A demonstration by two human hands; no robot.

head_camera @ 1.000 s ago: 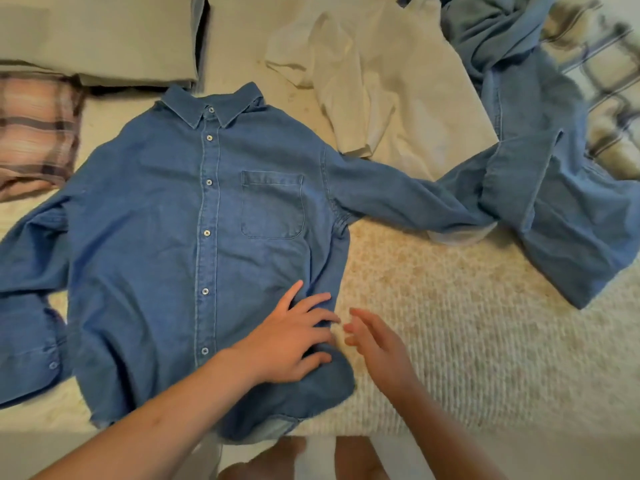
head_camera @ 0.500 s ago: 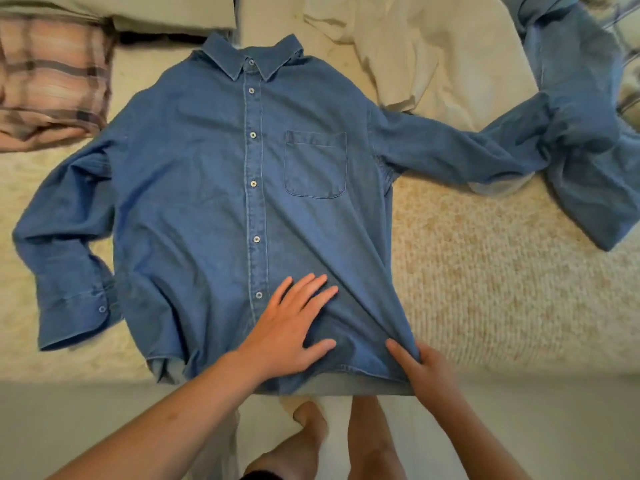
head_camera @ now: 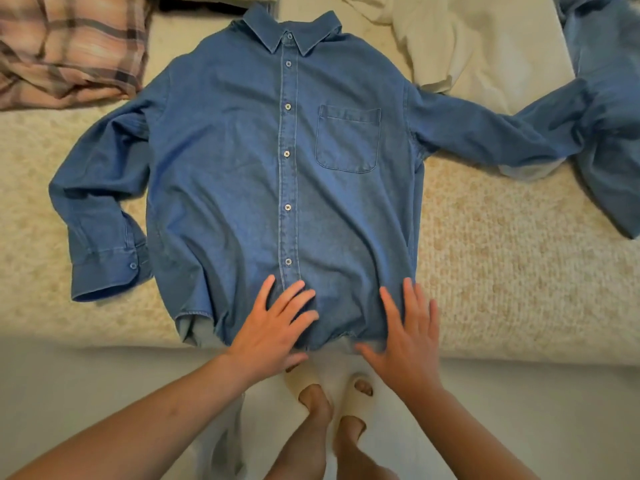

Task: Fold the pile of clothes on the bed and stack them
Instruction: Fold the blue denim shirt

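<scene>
- Spread flat, the denim shirt (head_camera: 270, 174) lies buttoned and front-up on the bed (head_camera: 502, 271), collar at the far side and hem at the bed's near edge.
- The left hand (head_camera: 273, 327) rests on the shirt's lower front beside the button placket, fingers straight and splayed, grasping nothing.
- The right hand (head_camera: 405, 330) lies flat on the shirt's hem corner on the pocket side, fingers straight, likewise holding nothing.
- One sleeve of the shirt is bent back beside the body, its cuff just off the hem; the other stretches out sideways and meets a second blue garment (head_camera: 609, 140).
- A cream garment (head_camera: 485, 46) lies crumpled beyond that outstretched sleeve.
- A pink plaid garment (head_camera: 69, 46) sits beyond the shirt's bent sleeve.
- The person's feet in pale slides (head_camera: 349, 396) stand on the floor below the shirt's hem.
</scene>
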